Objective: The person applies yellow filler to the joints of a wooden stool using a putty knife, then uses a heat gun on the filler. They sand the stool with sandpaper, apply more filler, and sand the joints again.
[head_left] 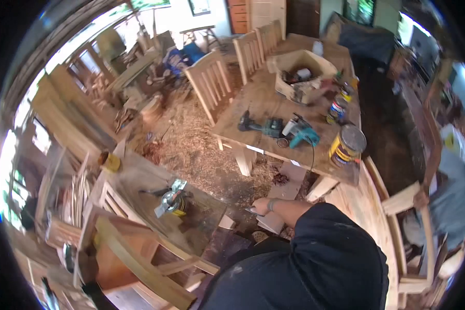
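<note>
The person's right hand (262, 206), with a band (270, 205) at the wrist, reached out from a black sleeve (320, 227) and hung low between two surfaces. Its grip was closed around a small grey piece (250, 210) that jutted from the fingers, too blurred to identify; a pale board (271, 222) lay just beside it. The left hand was out of view, so the state of its grip could not be told. On the low surface (206, 222) to the left stood an open can (178, 207) with a flat blade-like tool lying across its top, and farther back a smaller yellow can (110, 163). The big wooden surface (253, 106) ahead carried a drill (249, 123), a teal power tool (304, 136) beside it, a large can with a yellow label (347, 146) near the close corner, and a box (318, 66) with items inside. Slatted wooden chairs (210, 77) stood along its left edge, and wood shavings (196, 139) covered the floor. At the right, another person in a grey shirt (452, 194) had a hand on a wooden frame (428, 237).
</note>
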Demonstrator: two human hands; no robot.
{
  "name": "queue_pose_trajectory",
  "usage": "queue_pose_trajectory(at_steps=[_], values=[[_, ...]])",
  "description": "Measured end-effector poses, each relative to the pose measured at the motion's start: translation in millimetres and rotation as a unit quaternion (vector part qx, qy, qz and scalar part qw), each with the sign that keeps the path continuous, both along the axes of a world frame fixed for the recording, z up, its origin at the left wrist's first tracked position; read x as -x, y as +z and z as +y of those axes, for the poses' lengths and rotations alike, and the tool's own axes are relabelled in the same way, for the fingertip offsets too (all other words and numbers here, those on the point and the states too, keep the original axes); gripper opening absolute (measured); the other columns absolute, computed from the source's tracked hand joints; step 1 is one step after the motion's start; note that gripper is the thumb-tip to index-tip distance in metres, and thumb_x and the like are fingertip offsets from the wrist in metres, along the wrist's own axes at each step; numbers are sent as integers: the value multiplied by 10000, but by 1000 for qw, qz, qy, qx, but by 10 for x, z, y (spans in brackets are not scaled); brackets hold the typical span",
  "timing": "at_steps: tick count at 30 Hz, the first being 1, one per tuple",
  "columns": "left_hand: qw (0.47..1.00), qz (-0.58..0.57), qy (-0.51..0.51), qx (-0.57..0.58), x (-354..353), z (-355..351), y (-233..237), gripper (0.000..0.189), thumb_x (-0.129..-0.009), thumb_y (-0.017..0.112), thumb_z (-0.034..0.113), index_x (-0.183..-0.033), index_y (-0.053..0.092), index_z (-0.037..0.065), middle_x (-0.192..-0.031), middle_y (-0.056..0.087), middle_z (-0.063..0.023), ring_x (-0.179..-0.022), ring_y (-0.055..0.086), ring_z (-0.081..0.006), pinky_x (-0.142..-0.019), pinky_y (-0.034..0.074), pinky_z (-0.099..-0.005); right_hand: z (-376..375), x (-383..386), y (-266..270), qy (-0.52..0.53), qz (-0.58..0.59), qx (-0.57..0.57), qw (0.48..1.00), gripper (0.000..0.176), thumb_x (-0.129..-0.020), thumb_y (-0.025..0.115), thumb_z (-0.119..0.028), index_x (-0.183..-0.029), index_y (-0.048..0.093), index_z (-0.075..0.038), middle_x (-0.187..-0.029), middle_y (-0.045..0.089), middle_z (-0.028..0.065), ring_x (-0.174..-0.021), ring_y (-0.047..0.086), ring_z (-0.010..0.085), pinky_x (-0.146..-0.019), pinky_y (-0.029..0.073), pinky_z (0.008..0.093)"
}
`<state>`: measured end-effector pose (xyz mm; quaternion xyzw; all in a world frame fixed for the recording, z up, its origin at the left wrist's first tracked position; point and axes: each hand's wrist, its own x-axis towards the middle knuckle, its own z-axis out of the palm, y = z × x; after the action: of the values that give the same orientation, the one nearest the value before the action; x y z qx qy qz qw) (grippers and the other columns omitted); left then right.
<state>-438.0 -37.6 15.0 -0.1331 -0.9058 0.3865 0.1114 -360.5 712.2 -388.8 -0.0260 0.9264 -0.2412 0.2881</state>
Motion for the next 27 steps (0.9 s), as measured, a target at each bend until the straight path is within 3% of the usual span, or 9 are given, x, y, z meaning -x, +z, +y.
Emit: queue_pose_trajectory(at_steps=[1,2,5,10,13,16,20,21,27], values=[[1000,0,1,30,25,-135,17,304,-958,649,232,-1151,717,8,-1150,731,-202,-1020,702,-301,-893,540,-420,-19,-59,13,-11,19,26,999,440,-949,544,-383,-1031,739,2,-980,736,246,-897,711,422,-837,541,529],[914,24,58,-401,-217,686,398,269,-900,714,243,-1031,746,10,-990,755,-186,-938,711,-323,-837,537,-443,-63,-73,65,-11,41,50,998,459,-958,538,-396,-1048,738,8,-1001,735,248,-922,712,414,-845,539,526],[868,-37,24,-495,-127,770,388,256,-908,726,209,-1004,724,-28,-894,733,-164,-812,693,-281,-774,537,-412,77,-91,-489,12,-23,-10,1000,468,-974,529,-429,-1101,739,-30,-1054,725,255,-987,703,402,-881,529,520],[833,-49,143,-532,-162,762,507,338,-918,765,224,-1019,660,-81,-961,723,-180,-859,689,-268,-795,541,-387,397,-274,-352,-12,-68,-38,997,464,-986,519,-447,-1127,740,-64,-1080,727,235,-1006,701,389,-890,525,510],[915,36,-24,-400,-39,295,275,268,-904,739,230,-859,707,-32,-608,603,-122,-553,546,-160,-538,466,-378,518,-290,-368,-36,-62,-35,997,466,-993,514,-456,-1141,739,-77,-1090,728,225,-1013,700,382,-893,522,507],[855,-25,64,-514,-20,267,288,396,-917,763,256,-1102,666,-81,-936,710,-205,-818,685,-281,-756,534,-382,578,-239,-477,-43,-50,-29,997,467,-1001,508,-465,-1154,738,-89,-1101,730,214,-1021,699,376,-895,520,503],[873,-57,12,-485,-225,808,514,318,-956,672,292,-1136,739,39,-910,748,-174,-816,707,-265,-749,550,-423,685,-216,-1250,28,54,14,998,469,-1011,500,-477,-1172,737,-106,-1115,732,200,-1031,698,368,-899,516,498],[862,-64,1,-502,-269,924,571,303,-966,647,300,-1141,761,81,-897,759,-163,-815,715,-260,-746,556,-438,595,-100,-836,40,-83,-46,995,431,-1021,516,-437,-1231,709,-114,-1141,723,214,-1042,696,365,-913,518,487],[902,35,84,-421,-339,1156,709,394,-907,682,478,-967,785,103,-881,746,-167,-836,725,-345,-780,569,-453,420,42,-686,74,-55,12,996,507,-1009,556,-467,-1230,687,-30,-1140,721,247,-1066,695,406,-929,514,481]])
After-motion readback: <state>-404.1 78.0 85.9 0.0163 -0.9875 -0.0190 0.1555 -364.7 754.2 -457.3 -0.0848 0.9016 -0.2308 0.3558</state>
